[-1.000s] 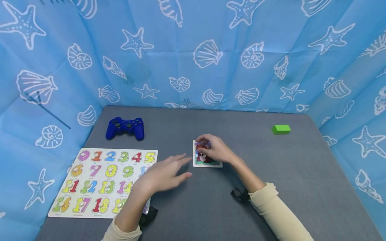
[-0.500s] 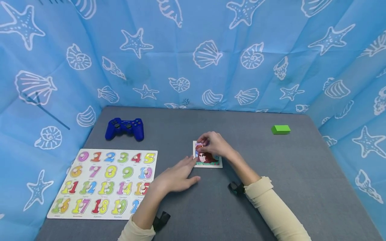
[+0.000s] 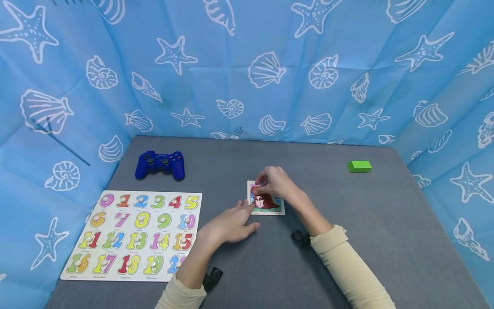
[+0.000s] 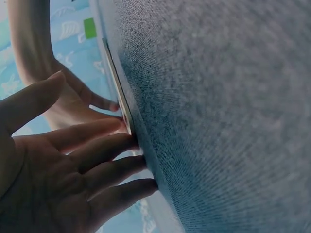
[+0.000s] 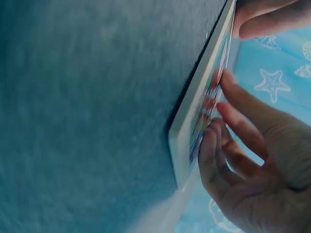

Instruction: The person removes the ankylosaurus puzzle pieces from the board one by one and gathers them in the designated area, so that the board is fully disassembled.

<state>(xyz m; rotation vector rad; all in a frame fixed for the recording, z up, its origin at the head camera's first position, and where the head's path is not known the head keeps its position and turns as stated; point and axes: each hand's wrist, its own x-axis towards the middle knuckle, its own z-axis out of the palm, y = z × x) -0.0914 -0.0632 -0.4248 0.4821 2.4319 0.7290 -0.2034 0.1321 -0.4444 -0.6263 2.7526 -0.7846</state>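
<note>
Blue curtain [image 3: 225, 58] hangs beyond the grey tabletop [image 3: 328, 206]. The left hand [image 3: 231, 223], fingers extended, touches the picture board's [image 3: 267, 203] left side; the right hand [image 3: 276, 182] bends fingers onto it, grip unclear.

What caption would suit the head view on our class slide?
Right hand touching a picture board, left hand at its edge, with number board, controller and green block on the grey table.

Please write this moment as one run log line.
left hand: at left edge of picture board | right hand: on its printed face, grip unclear | picture board: on grey table
</note>
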